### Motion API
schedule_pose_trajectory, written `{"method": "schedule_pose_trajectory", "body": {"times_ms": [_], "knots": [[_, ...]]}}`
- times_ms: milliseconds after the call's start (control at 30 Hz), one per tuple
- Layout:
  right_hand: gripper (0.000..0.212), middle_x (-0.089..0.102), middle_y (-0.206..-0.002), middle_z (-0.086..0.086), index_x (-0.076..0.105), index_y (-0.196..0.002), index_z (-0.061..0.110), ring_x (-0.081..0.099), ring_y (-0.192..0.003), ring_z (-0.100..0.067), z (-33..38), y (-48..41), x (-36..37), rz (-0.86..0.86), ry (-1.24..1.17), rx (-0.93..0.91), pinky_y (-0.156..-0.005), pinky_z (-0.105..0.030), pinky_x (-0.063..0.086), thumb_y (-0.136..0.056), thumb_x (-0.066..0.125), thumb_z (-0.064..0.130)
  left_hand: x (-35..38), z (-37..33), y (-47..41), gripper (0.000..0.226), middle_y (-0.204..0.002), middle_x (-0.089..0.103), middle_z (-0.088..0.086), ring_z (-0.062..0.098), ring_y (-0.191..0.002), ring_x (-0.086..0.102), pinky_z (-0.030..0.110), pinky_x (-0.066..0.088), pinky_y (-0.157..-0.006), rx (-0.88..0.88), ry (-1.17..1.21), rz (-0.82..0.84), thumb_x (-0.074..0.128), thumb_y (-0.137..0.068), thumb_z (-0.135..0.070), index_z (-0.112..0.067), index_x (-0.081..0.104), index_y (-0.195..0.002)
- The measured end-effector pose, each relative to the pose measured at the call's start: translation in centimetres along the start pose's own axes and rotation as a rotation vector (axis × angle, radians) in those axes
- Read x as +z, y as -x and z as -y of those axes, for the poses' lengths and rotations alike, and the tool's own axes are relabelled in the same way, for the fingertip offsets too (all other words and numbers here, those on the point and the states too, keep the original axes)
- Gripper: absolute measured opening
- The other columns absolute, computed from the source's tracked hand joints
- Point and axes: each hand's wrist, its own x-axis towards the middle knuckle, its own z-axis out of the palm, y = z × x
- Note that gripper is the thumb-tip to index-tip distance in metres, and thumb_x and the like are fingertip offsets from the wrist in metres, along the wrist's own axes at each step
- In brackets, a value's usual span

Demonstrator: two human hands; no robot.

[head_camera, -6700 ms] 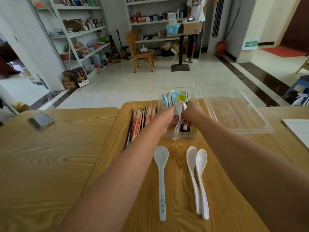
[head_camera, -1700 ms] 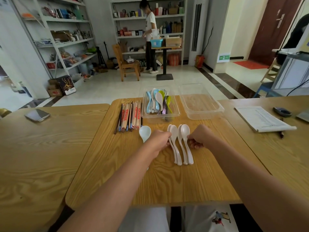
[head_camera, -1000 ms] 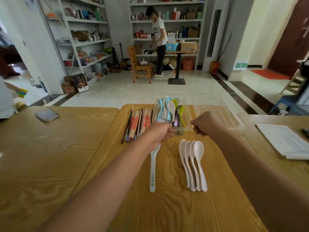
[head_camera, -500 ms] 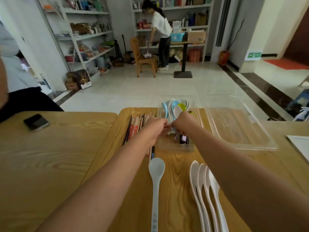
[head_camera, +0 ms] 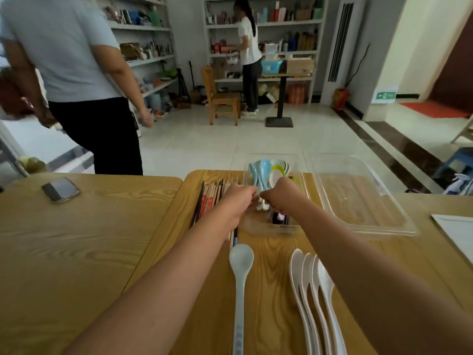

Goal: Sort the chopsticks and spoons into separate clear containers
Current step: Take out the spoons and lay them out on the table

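Nearest, on the wooden table [head_camera: 76,252], well this side of the narrow clear tub [head_camera: 271,228]: one long pale spoon [head_camera: 240,290], bowl end toward the tub. Three white spoons [head_camera: 313,285] lie nested side by side, nearer than the tub & a bit to its R, partly under the R forearm. All four lie flat on the wood, apart from the tub.

Both hands meet over the tub's near half. R hand [head_camera: 280,197]: fingers clenched down round a bunch of white spoon handles [head_camera: 262,205] poking out btwn the two hands. L hand [head_camera: 239,201]: fingers drawn to a point, tips at the same handles. Can't tell if it really pinches them, since the knuckles hide it. Dark ends show thru the tub's near wall, too blurred to name.

Tub's far half: coloured spoons [head_camera: 265,170], blue, white & yellow-green, bowls up.

Just L of the tub: chopsticks [head_camera: 208,201] in a flat bundle on the table, some in red-printed wrappers, part-covered by the L hand. Just R of the tub: a wide clear tub [head_camera: 358,201], wood grain showing thru its floor. Further R, a sheet of paper [head_camera: 458,234]. Far L, a phone [head_camera: 61,188].

Beyond the tub, off the table: a person in a pale shirt [head_camera: 71,60] to the L, back to camera. Further back, a wooden chair [head_camera: 222,98] & another person [head_camera: 249,47] at the shelves [head_camera: 268,21].
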Motion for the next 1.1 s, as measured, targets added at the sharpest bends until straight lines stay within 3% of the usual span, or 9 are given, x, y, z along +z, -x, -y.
{"method": "schedule_pose_trajectory", "body": {"times_ms": [233, 400, 533, 633, 700, 767, 867, 967, 1100], "knots": [[0.035, 0.049, -0.048, -0.004, 0.049, -0.063, 0.009, 0.045, -0.039, -0.016, -0.9, 7.5, -2.4, -0.026, -0.069, -0.016, -0.044, -0.022, 0.038, -0.089, 0.065, 0.027, -0.7, 0.0, 5.4, 0.008, -0.086, 0.055, 0.011, 0.016, -0.07, 0.05, 0.024, 0.043, -0.062, 0.027, 0.042, 0.011, 0.048, -0.099, -0.007, -0.004, 0.055, -0.1], [0.042, 0.048, -0.041, -0.005, 0.054, -0.055, 0.007, 0.042, -0.037, -0.02, -4.3, 14.9, -3.8, -0.037, -0.109, -0.011, -0.044, -0.024, 0.035, -0.087, 0.068, 0.031, 0.2, 2.5, 10.5, 0.02, -0.071, 0.053, 0.005, 0.013, -0.062, 0.05, 0.019, 0.042, -0.056, 0.021, 0.037, 0.071, 0.051, -0.099, -0.009, -0.01, 0.058, -0.08], [0.039, 0.051, -0.049, -0.009, 0.061, -0.065, 0.002, 0.042, -0.038, -0.019, -8.7, 21.0, -4.5, -0.031, -0.104, 0.052, -0.041, -0.022, 0.034, -0.09, 0.067, 0.031, 1.7, 5.2, 13.9, 0.02, -0.072, 0.043, 0.004, 0.014, -0.062, 0.041, 0.024, 0.032, -0.057, 0.014, 0.001, 0.135, 0.047, -0.101, -0.007, -0.013, 0.051, -0.082], [0.037, 0.052, -0.05, -0.009, 0.061, -0.066, 0.002, 0.041, -0.038, -0.019, -11.4, 24.6, -4.4, -0.034, -0.065, 0.108, -0.039, -0.021, 0.032, -0.091, 0.067, 0.029, 2.4, 7.0, 15.5, 0.011, -0.095, 0.059, 0.014, 0.021, -0.085, 0.058, 0.027, 0.046, -0.071, 0.009, -0.066, 0.139, 0.05, -0.102, -0.013, -0.009, 0.059, -0.105], [0.036, 0.051, -0.049, -0.007, 0.061, -0.065, 0.003, 0.04, -0.035, -0.016, -12.8, 26.0, -3.9, -0.048, -0.041, 0.146, -0.038, -0.02, 0.032, -0.09, 0.067, 0.027, 2.6, 8.0, 16.2, 0.032, -0.112, 0.062, 0.016, 0.023, -0.103, 0.062, 0.028, 0.05, -0.085, -0.007, -0.117, 0.15, 0.052, -0.102, -0.017, -0.006, 0.055, -0.132], [0.032, 0.052, -0.051, -0.006, 0.062, -0.066, 0.004, 0.04, -0.035, -0.014, -13.7, 26.8, -3.4, -0.047, -0.02, 0.17, -0.038, -0.019, 0.032, -0.09, 0.066, 0.025, 2.7, 8.7, 16.7, 0.039, -0.099, 0.061, 0.01, 0.019, -0.093, 0.061, 0.025, 0.051, -0.08, -0.016, -0.137, 0.162, 0.053, -0.101, -0.019, -0.006, 0.051, -0.137], [0.029, 0.053, -0.055, -0.006, 0.063, -0.071, 0.004, 0.042, -0.036, -0.013, -14.1, 27.2, -2.6, -0.035, -0.003, 0.185, -0.037, -0.018, 0.032, -0.091, 0.066, 0.025, 3.0, 9.2, 17.5, 0.03, -0.084, 0.056, 0.006, 0.013, -0.079, 0.056, 0.021, 0.047, -0.07, -0.012, -0.157, 0.194, 0.052, -0.101, -0.018, -0.009, 0.054, -0.13], [0.029, 0.055, -0.058, -0.005, 0.064, -0.078, 0.004, 0.045, -0.039, -0.013, -14.0, 26.9, -2.2, -0.042, 0.015, 0.205, -0.037, -0.019, 0.035, -0.091, 0.067, 0.029, 3.3, 9.2, 18.1, 0.004, -0.077, 0.05, 0.004, 0.011, -0.071, 0.049, 0.02, 0.043, -0.067, -0.026, -0.169, 0.21, 0.051, -0.101, -0.017, -0.014, 0.053, -0.103], [0.032, 0.06, -0.067, -0.006, 0.066, -0.088, 0.004, 0.051, -0.046, -0.014, -14.3, 26.3, -1.7, -0.03, 0.053, 0.239, -0.04, -0.021, 0.04, -0.091, 0.066, 0.036, 3.3, 9.3, 17.9, 0.018, -0.076, 0.047, 0.001, 0.011, -0.07, 0.045, 0.021, 0.04, -0.068, -0.011, -0.195, 0.235, 0.05, -0.101, -0.016, -0.019, 0.054, -0.084]]}}
